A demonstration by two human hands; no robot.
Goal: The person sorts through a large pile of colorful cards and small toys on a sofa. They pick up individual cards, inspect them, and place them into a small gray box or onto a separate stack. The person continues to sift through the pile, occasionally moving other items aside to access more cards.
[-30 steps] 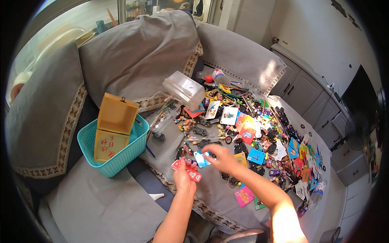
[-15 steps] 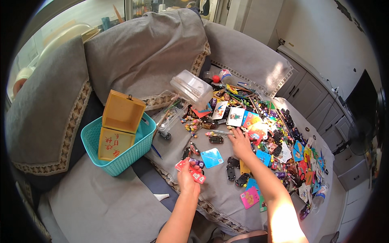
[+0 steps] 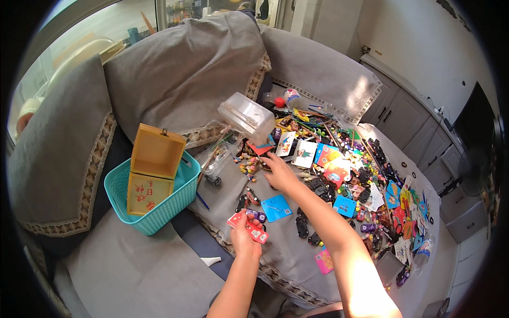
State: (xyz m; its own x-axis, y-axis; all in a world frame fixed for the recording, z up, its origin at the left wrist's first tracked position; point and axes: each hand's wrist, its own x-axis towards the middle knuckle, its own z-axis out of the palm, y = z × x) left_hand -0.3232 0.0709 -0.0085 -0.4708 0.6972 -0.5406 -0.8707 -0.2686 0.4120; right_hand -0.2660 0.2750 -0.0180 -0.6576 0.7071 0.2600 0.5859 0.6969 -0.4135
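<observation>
- Grip: left hand (image 3: 245, 239) clamped on red cards (image 3: 256, 232), above the sofa (image 3: 225, 196); keep them square.
- Right hand (image 3: 279, 172) beside toy figures (image 3: 247, 168); can't tell if closed.
- Best reach lightly, without dragging figures.

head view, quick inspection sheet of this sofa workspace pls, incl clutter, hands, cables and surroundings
Surface: grey sofa cover, patterned trim, rumpled
Things handled: red cards in hand; blue card lying on the cover
Clutter: many toy cars, small figures, loose cards; clear plastic box tilted
Hands: left hand grips the red cards; right hand beside the small figures, grasp unclear
Cables: thin cable near the cabinets
Surroundings: teal basket holding an open wooden box; grey cabinets
</observation>
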